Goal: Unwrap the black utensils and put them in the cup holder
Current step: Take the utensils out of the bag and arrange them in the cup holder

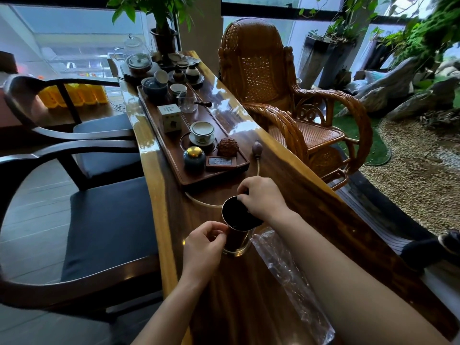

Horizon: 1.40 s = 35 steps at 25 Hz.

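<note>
Dark cup holder (235,229) on desk (249,295); L hand (204,245) pinches its side, R hand (261,197) curled at rim, contents unclear; judge: brace base, drop utensils vertical; wrapper (291,277) beside.

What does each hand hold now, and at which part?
The left hand pinches the cup holder at its near rim. The right hand rests over its far rim; what it grips is hidden.

A cup holder (236,227) stands on the surface (249,295), between the left hand (202,247) at its near left side and the right hand (261,195) over its rim. A plastic wrapper (291,277) lies just right of it. Behind it sits a tray (189,170) of tea things, with chairs (99,220) left of the surface
</note>
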{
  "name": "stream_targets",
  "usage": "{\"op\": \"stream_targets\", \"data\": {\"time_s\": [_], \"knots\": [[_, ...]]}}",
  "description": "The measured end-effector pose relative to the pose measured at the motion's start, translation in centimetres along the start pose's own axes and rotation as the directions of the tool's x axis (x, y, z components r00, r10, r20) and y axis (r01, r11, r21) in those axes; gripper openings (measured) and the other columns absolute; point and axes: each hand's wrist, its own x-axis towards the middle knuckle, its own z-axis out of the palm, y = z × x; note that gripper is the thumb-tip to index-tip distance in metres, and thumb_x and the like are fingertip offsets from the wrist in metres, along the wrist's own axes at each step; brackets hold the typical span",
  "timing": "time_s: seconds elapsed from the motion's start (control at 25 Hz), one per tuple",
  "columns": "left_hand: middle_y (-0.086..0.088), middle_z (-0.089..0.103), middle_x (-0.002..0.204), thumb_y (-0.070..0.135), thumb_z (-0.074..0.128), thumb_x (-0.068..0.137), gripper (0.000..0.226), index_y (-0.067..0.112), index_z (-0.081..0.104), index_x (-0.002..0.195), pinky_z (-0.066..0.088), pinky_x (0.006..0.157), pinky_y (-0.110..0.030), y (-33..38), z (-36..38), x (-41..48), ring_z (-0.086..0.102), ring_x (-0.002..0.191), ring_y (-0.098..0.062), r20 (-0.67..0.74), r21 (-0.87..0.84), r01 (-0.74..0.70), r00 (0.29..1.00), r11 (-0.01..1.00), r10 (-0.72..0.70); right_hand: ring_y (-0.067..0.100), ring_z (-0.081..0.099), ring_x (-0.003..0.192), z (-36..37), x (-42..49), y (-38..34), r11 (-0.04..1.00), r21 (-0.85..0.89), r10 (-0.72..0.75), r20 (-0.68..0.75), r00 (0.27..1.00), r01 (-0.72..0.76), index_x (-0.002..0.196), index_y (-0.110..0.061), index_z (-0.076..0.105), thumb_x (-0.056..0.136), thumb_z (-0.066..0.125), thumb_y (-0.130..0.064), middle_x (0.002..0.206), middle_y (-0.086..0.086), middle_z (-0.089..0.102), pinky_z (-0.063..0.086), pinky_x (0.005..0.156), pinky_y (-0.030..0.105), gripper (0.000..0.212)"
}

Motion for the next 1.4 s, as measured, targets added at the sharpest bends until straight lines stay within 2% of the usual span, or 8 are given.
{"op": "stream_targets", "data": {"time_s": [0.12, 0.24, 0.32, 0.48, 0.92, 1.12, 1.28, 1.4], "knots": [[0.008, 0.071, 0.086, 0.010, 0.072, 0.089, 0.021, 0.022, 0.072, 0.107, 0.057, 0.068, -0.016, 0.9, 0.6, -0.2, 0.068, 0.083, 0.000, 0.030, 0.074, -0.078, 0.997, 0.994, 0.075, 0.019, 0.068, 0.108, 0.2, -0.6, 0.6, 1.000, -0.031, 0.004, 0.080, 0.997, -0.001, 0.119, -0.021, 0.072, 0.090, 0.071, -0.029, 0.116, 0.001, 0.075, 0.057, 0.092, 0.037, 0.031], [0.009, 0.069, 0.087, 0.015, 0.077, 0.086, 0.039, 0.024, 0.066, 0.121, 0.061, 0.072, -0.027, 1.6, 1.1, 0.0, 0.069, 0.079, -0.007, 0.038, 0.163, -0.130, 0.991, 0.978, 0.126, 0.015, 0.069, 0.096, -1.2, -2.5, 2.5, 0.995, 0.096, 0.011, -0.141, 0.990, 0.003, 0.111, -0.019, 0.075, 0.088, 0.073, -0.025, 0.106, 0.000, 0.076, 0.058, 0.087, 0.034, 0.023], [0.008, 0.068, 0.087, 0.017, 0.079, 0.084, 0.044, 0.024, 0.065, 0.125, 0.061, 0.074, -0.033, 1.9, 1.5, 0.3, 0.068, 0.078, -0.009, 0.035, 0.217, -0.155, 0.988, 0.964, 0.151, 0.007, 0.068, 0.088, -2.0, -4.6, 4.4, 0.975, 0.220, 0.087, -0.270, 0.959, -0.027, 0.104, -0.020, 0.077, 0.089, 0.073, -0.021, 0.097, -0.006, 0.075, 0.055, 0.079, 0.022, 0.015], [0.007, 0.069, 0.092, 0.014, 0.080, 0.083, 0.036, 0.020, 0.073, 0.118, 0.060, 0.079, -0.032, 2.4, 2.3, 1.2, 0.064, 0.082, -0.008, 0.027, 0.347, -0.264, 0.962, 0.900, 0.272, -0.006, 0.066, 0.086, -1.0, -8.7, 6.7, 0.888, 0.415, 0.288, -0.170, 0.942, -0.197, 0.100, -0.028, 0.076, 0.090, 0.073, -0.022, 0.088, -0.020, 0.071, 0.048, 0.073, 0.011, 0.012], [0.011, 0.068, 0.092, 0.011, 0.083, 0.079, 0.022, 0.022, 0.078, 0.098, 0.056, 0.070, -0.026, 1.9, 2.2, 2.1, 0.065, 0.081, -0.010, 0.096, 0.397, -0.362, 0.930, 0.843, 0.354, 0.003, 0.069, 0.077, 2.0, -8.3, 5.4, 0.850, 0.450, 0.334, -0.063, 0.940, -0.272, 0.098, -0.028, 0.076, 0.078, 0.083, -0.029, 0.082, -0.011, 0.073, 0.060, 0.073, 0.029, 0.021], [0.013, 0.058, 0.088, 0.013, 0.084, 0.078, 0.021, 0.019, 0.079, 0.098, 0.052, 0.066, -0.022, 2.1, 2.5, 2.2, 0.060, 0.077, -0.009, 0.077, 0.382, -0.345, 0.937, 0.858, 0.342, 0.007, 0.070, 0.082, 2.7, -7.6, 4.9, 0.878, 0.409, 0.326, -0.128, 0.937, -0.250, 0.102, -0.022, 0.076, 0.084, 0.078, -0.028, 0.090, -0.007, 0.076, 0.060, 0.079, 0.035, 0.019], [0.010, 0.062, 0.091, 0.015, 0.083, 0.079, 0.020, 0.019, 0.079, 0.098, 0.059, 0.068, -0.032, 2.3, 2.6, 2.1, 0.062, 0.079, -0.010, 0.065, 0.357, -0.332, 0.941, 0.873, 0.331, 0.010, 0.071, 0.088, 2.6, -7.7, 4.8, 0.871, 0.422, 0.337, -0.143, 0.931, -0.250, 0.107, -0.021, 0.077, 0.088, 0.074, -0.023, 0.096, -0.005, 0.077, 0.060, 0.083, 0.036, 0.019], [0.007, 0.063, 0.094, 0.016, 0.082, 0.080, 0.019, 0.020, 0.078, 0.098, 0.061, 0.068, -0.037, 2.3, 2.8, 2.1, 0.064, 0.081, -0.012, 0.065, 0.358, -0.322, 0.945, 0.876, 0.321, 0.009, 0.070, 0.091, 2.4, -7.7, 4.9, 0.892, 0.398, 0.320, -0.219, 0.922, -0.215, 0.111, -0.021, 0.076, 0.092, 0.068, -0.015, 0.100, -0.006, 0.077, 0.059, 0.082, 0.028, 0.022]]}}
